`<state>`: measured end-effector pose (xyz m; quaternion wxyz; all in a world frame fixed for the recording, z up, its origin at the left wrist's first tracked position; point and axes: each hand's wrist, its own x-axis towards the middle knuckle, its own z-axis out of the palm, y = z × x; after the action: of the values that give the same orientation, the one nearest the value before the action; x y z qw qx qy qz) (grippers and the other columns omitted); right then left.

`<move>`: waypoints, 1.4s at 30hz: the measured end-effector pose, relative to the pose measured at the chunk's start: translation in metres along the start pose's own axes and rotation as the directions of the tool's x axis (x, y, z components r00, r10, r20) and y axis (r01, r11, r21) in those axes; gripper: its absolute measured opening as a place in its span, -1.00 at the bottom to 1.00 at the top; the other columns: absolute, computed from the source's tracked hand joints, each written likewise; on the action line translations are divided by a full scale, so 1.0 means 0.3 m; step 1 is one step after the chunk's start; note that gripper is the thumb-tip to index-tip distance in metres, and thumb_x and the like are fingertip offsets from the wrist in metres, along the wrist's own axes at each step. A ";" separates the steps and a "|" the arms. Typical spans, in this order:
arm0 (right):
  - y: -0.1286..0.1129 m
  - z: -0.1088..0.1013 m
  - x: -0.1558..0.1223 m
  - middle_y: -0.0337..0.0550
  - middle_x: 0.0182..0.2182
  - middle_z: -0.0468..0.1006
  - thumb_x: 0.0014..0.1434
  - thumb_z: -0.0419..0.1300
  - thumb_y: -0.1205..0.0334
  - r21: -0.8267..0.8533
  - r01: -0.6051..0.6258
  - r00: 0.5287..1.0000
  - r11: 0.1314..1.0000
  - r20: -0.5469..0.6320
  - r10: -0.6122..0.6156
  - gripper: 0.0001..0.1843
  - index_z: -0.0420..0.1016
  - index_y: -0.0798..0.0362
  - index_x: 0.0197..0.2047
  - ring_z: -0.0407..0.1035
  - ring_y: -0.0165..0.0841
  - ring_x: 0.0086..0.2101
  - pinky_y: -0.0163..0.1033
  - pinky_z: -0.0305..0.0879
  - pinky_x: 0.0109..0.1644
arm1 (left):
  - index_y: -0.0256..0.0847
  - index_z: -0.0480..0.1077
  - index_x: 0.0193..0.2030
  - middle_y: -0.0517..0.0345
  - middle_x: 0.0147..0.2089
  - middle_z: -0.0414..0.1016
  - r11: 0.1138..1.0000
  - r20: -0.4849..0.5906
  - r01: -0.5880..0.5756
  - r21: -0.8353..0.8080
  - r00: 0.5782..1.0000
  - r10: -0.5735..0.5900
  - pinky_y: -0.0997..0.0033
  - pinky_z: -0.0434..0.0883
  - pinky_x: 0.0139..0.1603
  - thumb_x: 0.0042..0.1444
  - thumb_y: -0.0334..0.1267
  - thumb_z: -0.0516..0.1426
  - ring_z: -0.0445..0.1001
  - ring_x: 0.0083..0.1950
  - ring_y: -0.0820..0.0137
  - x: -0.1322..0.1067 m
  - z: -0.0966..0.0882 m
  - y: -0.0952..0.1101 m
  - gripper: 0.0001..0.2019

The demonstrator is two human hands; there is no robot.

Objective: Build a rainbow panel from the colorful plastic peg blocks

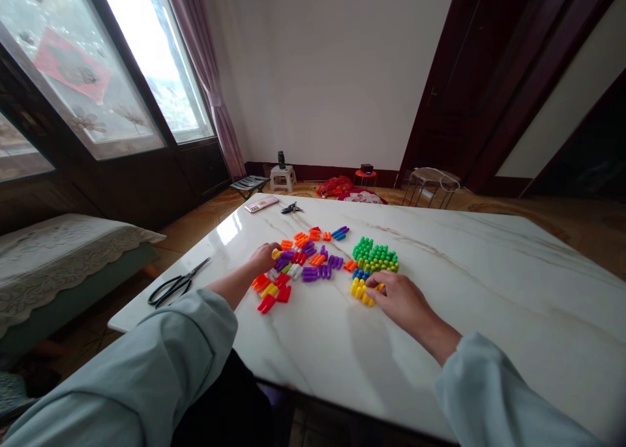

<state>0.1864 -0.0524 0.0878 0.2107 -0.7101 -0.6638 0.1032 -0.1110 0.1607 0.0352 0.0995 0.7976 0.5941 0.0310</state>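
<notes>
On the white marble-patterned table (469, 277) lies a loose heap of small plastic pieces with rounded ends, in red, orange, purple, white and yellow. My left hand (264, 258) reaches into its left side, fingers pinched on a yellow piece (276, 254). Purple pieces (317, 273) and red pieces (267, 303) lie around it. To the right, green pieces (372, 250), olive-green pieces (379, 263) and blue pieces (360, 274) stand grouped in tight rows. My right hand (398, 296) is at the yellow group (360, 290) in front, its fingers closed round a yellow piece, partly hidden.
Black-handled scissors (178, 284) lie at the table's left edge. A pink phone (261, 204) and a small dark tool (292, 208) are at the far edge. Beyond stand a white stool (282, 178) and a round-seated stool (433, 178); a cloth-covered bench (68, 258) is at left.
</notes>
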 end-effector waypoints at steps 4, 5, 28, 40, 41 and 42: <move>-0.017 -0.010 -0.004 -0.21 -0.27 0.59 0.08 0.14 0.25 0.003 0.004 1.000 1.000 0.015 -0.004 -0.86 0.55 0.01 -0.35 0.43 -0.35 -0.30 -0.31 0.23 -0.26 | -0.01 0.37 0.13 0.10 0.02 0.46 0.999 0.014 -0.044 -0.006 0.999 0.044 0.46 0.34 0.01 -0.01 -0.55 0.06 0.39 0.07 0.31 0.011 0.015 -0.004 -0.44; -0.021 -0.011 -0.005 -0.21 -0.28 0.59 0.08 0.14 0.25 0.004 0.004 1.000 1.000 0.023 -0.004 -0.85 0.55 0.01 -0.35 0.43 -0.35 -0.30 -0.31 0.22 -0.26 | -0.02 0.38 0.13 0.10 0.01 0.46 0.999 0.013 -0.044 -0.006 0.999 0.044 0.46 0.33 0.02 -0.01 -0.55 0.07 0.39 0.07 0.30 0.014 0.017 -0.006 -0.45; -0.019 0.019 0.002 -0.23 -0.37 0.60 0.07 0.15 0.25 0.032 0.039 0.998 0.999 0.037 -0.041 -0.87 0.54 0.00 -0.39 0.43 -0.35 -0.35 -0.32 0.21 -0.28 | -0.19 0.43 -0.02 0.03 -0.12 0.50 0.954 -0.027 0.184 -0.238 0.980 -0.196 0.47 0.38 -0.24 -0.14 -0.41 0.25 0.45 -0.08 0.28 0.040 0.027 0.042 -0.55; -0.026 0.029 0.009 -0.19 -0.28 0.58 0.06 0.16 0.31 0.148 0.119 0.992 0.982 -0.059 -0.111 -0.87 0.53 0.02 -0.31 0.43 -0.35 -0.30 -0.29 0.28 -0.22 | -0.25 0.54 -0.29 0.19 -0.47 0.45 0.831 -0.071 0.034 -0.556 0.994 -0.088 0.53 0.30 -0.45 -0.12 -0.39 0.21 0.40 -0.41 0.45 -0.065 -0.096 0.228 -0.81; -0.026 0.034 0.011 -0.19 -0.25 0.57 0.06 0.16 0.32 0.172 0.146 0.988 0.974 -0.078 -0.134 -0.85 0.52 0.02 -0.27 0.43 -0.35 -0.30 -0.29 0.29 -0.21 | -0.25 0.54 -0.27 0.21 -0.49 0.44 0.806 -0.061 0.020 -0.592 0.996 -0.069 0.54 0.30 -0.47 -0.10 -0.37 0.21 0.39 -0.44 0.48 -0.076 -0.097 0.264 -0.81; -0.028 0.039 0.012 -0.19 -0.23 0.56 0.06 0.17 0.33 0.192 0.170 0.983 0.966 -0.097 -0.154 -0.82 0.52 0.01 -0.23 0.43 -0.36 -0.29 -0.28 0.30 -0.20 | -0.25 0.54 -0.26 0.22 -0.50 0.43 0.775 -0.052 0.008 -0.632 0.997 -0.052 0.55 0.29 -0.48 -0.09 -0.36 0.21 0.38 -0.47 0.50 -0.087 -0.097 0.300 -0.80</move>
<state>0.1742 -0.0468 0.0814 0.3156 -0.6323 -0.6968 0.1227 -0.0387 0.1146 0.0831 0.3415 0.7072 0.5650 0.2532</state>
